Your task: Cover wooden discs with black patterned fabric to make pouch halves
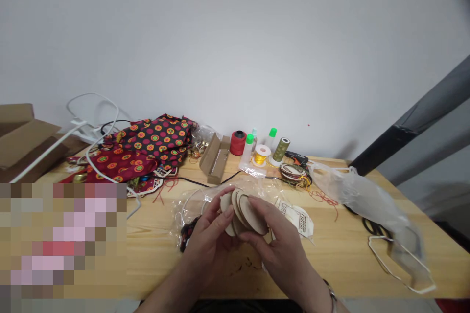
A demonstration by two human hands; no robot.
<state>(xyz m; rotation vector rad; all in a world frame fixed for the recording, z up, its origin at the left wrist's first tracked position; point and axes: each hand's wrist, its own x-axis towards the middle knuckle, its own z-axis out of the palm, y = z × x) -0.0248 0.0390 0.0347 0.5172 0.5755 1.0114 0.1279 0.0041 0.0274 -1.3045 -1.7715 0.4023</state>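
Note:
Both my hands are raised just above the wooden table (341, 254) near its front edge. Between them they hold a fanned stack of thin oval wooden discs (246, 211). My left hand (211, 237) grips the stack from the left, thumb and fingers closed on the discs. From the right, my right hand (281, 244) closes its fingers round the front disc. Under and behind the hands lies a crumpled clear plastic bag (191, 205) with a printed paper label (299, 217) beside it.
Red and black patterned fabric (147, 149) is piled at back left beside white cables (91, 112) and cardboard boxes (22, 137). A small open carton (215, 159), thread spools (238, 143), glue bottles (271, 138) and a clear bag (367, 200) with wire frames (400, 264) lie along the back and right.

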